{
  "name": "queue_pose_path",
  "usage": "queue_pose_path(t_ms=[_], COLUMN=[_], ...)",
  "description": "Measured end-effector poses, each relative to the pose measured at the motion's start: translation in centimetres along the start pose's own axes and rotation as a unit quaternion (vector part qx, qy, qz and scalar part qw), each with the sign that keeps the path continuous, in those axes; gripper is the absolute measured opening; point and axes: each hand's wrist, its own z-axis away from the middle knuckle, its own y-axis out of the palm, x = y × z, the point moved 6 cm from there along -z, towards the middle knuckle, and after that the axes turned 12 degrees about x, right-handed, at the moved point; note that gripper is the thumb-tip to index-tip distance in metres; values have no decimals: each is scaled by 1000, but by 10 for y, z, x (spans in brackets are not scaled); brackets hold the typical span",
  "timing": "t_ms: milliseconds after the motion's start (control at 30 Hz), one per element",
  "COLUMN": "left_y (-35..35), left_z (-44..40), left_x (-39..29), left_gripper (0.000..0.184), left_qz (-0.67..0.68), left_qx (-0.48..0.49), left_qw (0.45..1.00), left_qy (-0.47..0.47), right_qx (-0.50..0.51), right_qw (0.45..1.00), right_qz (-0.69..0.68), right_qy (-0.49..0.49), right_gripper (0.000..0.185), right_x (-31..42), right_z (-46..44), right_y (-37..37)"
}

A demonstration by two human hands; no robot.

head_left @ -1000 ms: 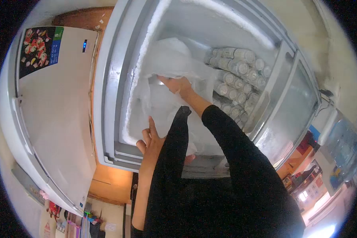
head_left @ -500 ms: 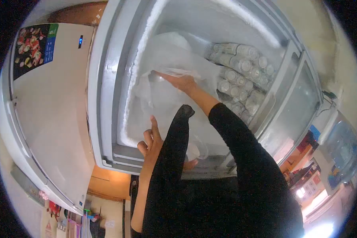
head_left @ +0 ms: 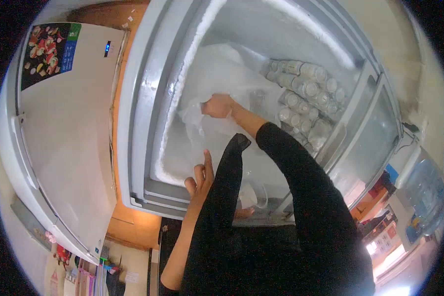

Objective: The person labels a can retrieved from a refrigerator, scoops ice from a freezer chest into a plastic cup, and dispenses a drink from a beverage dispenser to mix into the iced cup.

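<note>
Inside an open chest freezer (head_left: 155, 81), my right hand (head_left: 218, 106) is closed on a crumpled translucent plastic bag (head_left: 197, 121), bunched around my fingers. More of the pale bag (head_left: 222, 56) spreads behind it. My left hand (head_left: 200, 180) is near the freezer's front rim with its visible fingers apart, some slightly bent; nothing shows between them. Hanging black fabric (head_left: 238, 145) hides part of that hand. To its right, a fingertip (head_left: 245, 212) touches or lies beside a white container (head_left: 247, 195); I cannot make out how it joins my hand.
Packs of several clear bottles (head_left: 306, 91) lie at the freezer's right side. A sliding glass lid (head_left: 367, 133) covers its right end. Frost (head_left: 170, 123) lines the inner rim. A white appliance (head_left: 74, 133) stands at left, and a blue water jug (head_left: 424, 182) at right.
My right hand has turned and closed more tightly on the plastic bag, gathering it. The whole view has shifted slightly. My left hand keeps about the same place by the rim.
</note>
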Motion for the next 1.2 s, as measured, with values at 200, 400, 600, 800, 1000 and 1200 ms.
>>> queue_pose_path(t_ms=[200,400,600,800,1000,1200], left_y=[-42,13,-22,-44,-5,-41], left_z=[12,-6,8,23,52,79], left_x=[-7,25,19,6,46,80], left_gripper=[56,68,74,78,82,87], left_qz=[206,145,158,200,232,333], left_qx=[45,76,120,21,-72,-238], left_qw=[977,987,980,979,970,911], left_qy=[34,-9,3,36,-17,47], right_qx=[187,166,185,239,193,193], right_qw=[972,978,942,879,847,830], right_qz=[-80,-105,-258,-345,-419,-464], right_qy=[116,77,112,226,263,241], right_gripper=[42,48,40,24,19,21], right_x=[3,-24,-39,-40,-24,10], right_z=[22,20,40,83,99,127], right_y=[5,33,44,25,-21,-94])
